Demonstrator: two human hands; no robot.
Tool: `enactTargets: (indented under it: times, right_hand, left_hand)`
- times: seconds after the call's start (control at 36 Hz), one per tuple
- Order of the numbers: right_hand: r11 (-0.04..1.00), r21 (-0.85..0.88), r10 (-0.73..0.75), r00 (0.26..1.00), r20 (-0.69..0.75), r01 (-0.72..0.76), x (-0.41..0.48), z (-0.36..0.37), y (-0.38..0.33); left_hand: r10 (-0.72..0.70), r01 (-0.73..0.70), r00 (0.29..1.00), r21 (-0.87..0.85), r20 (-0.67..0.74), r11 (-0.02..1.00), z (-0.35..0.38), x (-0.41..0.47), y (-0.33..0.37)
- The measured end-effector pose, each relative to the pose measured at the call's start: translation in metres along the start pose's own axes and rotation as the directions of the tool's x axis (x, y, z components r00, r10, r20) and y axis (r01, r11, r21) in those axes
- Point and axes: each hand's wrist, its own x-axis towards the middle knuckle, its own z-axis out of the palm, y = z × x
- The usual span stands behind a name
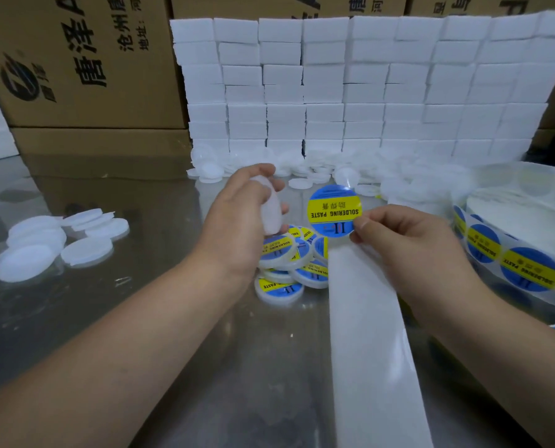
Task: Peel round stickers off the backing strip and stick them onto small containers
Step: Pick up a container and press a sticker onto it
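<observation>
The step in hand is the transfer. The sticker (334,210) looks free of the backing strip (363,318), pinched at its near right edge by the right hand (408,244). The left hand (237,221) grips a bare white container (271,206) edge-on, just left of the sticker. Next, I judge, the container's flat face must turn toward the sticker, which then needs centring and pressing flat.

Labelled containers (289,266) lie heaped on the shiny counter (108,318) between the hands. A sticker roll (512,253) sits at the right and plain white discs (43,244) at the left. Stacked white blocks (366,92) and cardboard boxes (75,59) wall the far side.
</observation>
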Motion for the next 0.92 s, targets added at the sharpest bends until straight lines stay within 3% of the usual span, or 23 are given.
enactTargets:
  times: [0.06, 0.19, 0.53, 0.92]
  right_hand:
    - [1.000, 0.010, 0.006, 0.998, 0.058, -0.006, -0.001, 0.001, 0.001]
    - [0.998, 0.049, -0.034, 0.985, 0.168, 0.026, -0.002, 0.002, 0.002]
    - [0.989, 0.101, -0.127, 0.972, 0.198, 0.108, -0.006, 0.002, 0.001]
    - [0.989, 0.046, -0.146, 0.968, 0.206, 0.140, -0.005, 0.002, 0.001]
  left_hand:
    - [-0.058, 0.066, 0.996, -0.148, 0.062, 0.987, 0.000, 0.000, 0.000]
    - [-0.140, 0.183, 0.975, -0.273, 0.172, 0.944, 0.001, 0.002, -0.003]
    - [-0.141, 0.297, 0.894, -0.327, 0.426, 0.897, 0.003, -0.003, -0.005]
    - [-0.072, 0.227, 0.897, -0.314, 0.436, 0.922, 0.007, -0.006, -0.014]
